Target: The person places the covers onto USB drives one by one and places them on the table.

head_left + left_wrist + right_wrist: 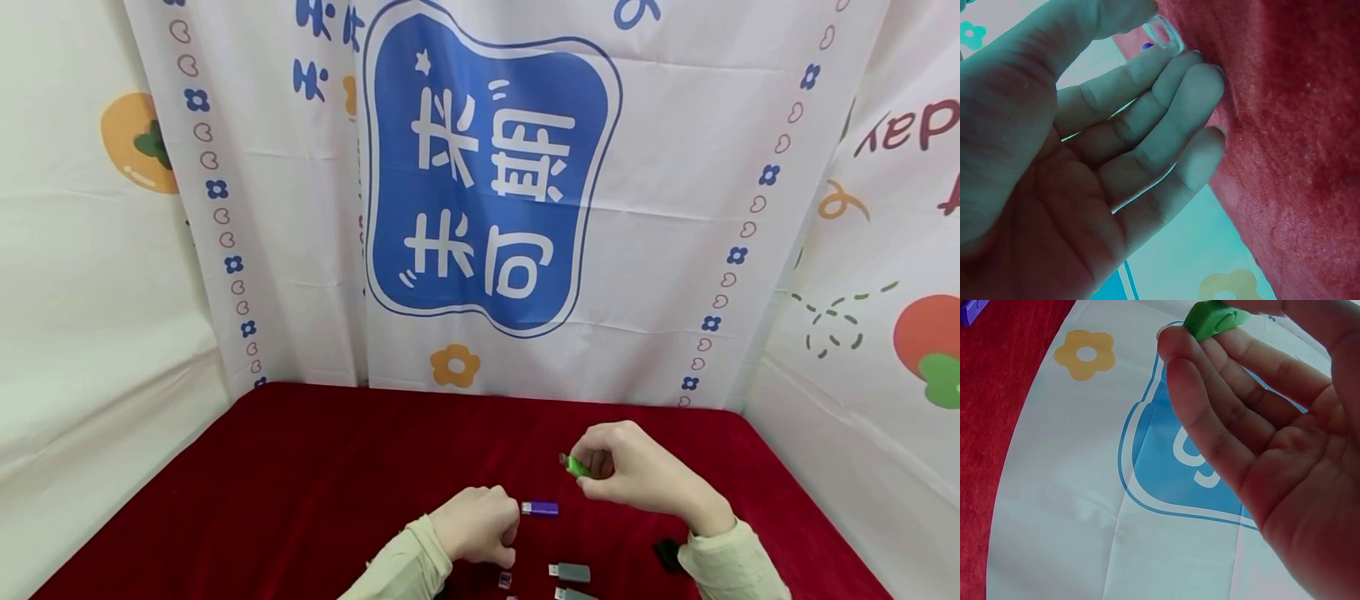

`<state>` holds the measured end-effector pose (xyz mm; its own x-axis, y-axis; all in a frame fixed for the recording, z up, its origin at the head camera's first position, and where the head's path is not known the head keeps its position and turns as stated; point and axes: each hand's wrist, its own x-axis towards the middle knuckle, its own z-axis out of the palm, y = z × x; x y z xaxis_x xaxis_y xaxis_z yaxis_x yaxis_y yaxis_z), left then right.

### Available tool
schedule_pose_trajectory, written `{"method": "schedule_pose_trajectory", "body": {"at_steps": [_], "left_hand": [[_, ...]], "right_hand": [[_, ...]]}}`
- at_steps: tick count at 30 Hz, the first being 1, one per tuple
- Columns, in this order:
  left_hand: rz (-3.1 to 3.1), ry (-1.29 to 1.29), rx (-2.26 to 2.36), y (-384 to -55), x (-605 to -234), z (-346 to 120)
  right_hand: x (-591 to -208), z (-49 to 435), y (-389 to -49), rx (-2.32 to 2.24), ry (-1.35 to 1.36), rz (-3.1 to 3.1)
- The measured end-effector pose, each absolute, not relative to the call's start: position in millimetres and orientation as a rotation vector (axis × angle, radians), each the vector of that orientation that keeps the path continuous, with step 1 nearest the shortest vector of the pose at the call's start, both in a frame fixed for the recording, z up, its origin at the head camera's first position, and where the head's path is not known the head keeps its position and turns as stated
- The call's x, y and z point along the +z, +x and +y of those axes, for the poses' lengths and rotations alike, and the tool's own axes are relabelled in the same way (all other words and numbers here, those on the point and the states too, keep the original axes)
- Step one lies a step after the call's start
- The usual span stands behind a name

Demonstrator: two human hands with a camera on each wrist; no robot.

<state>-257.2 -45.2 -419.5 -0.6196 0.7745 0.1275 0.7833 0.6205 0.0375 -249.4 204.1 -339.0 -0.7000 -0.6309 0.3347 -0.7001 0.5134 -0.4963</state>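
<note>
My right hand (637, 471) is raised over the red cloth, pinching a green USB stick (577, 467) by its body between thumb and fingertips. The stick's metal plug points left, uncapped. My left hand (480, 525) is low over the cloth. In the left wrist view a small clear cap (1165, 34) sits between its thumb and index fingertip, close against the cloth; the other fingers (1194, 106) are loosely bent. Just right of the left hand lies a purple USB stick (542, 508), its plug towards that hand.
A grey USB stick (572, 572) and a second grey stick (576, 595) lie at the near edge, plugs left. Left of them is a clear cap (506, 580). A black object (670, 555) lies beside the right sleeve. Printed curtains (645, 250) surround the red cloth (337, 450).
</note>
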Motion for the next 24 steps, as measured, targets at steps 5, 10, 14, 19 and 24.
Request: {"method": "schedule_pose_trajectory", "body": {"at_steps": [5, 10, 14, 19, 24], "left_hand": [[-2.716, -1.359, -0.211, -259, -420, -46], [-2.721, -1.416, -0.336, -260, -415, -49], [-2.753, -1.437, -0.438, -260, -408, -51], [-2.776, -1.430, -0.557, -260, -398, -55], [-2.746, -1.446, -0.609, -260, -388, -59]], "right_hand": [[-339, 204, -249, 0.934, 1.169, -2.626], [-339, 205, -249, 0.931, 1.167, -2.623], [-339, 205, -250, 0.928, 1.168, -2.623], [-339, 205, -249, 0.923, 1.178, -2.613], [-339, 205, -249, 0.919, 1.189, -2.598]]}}
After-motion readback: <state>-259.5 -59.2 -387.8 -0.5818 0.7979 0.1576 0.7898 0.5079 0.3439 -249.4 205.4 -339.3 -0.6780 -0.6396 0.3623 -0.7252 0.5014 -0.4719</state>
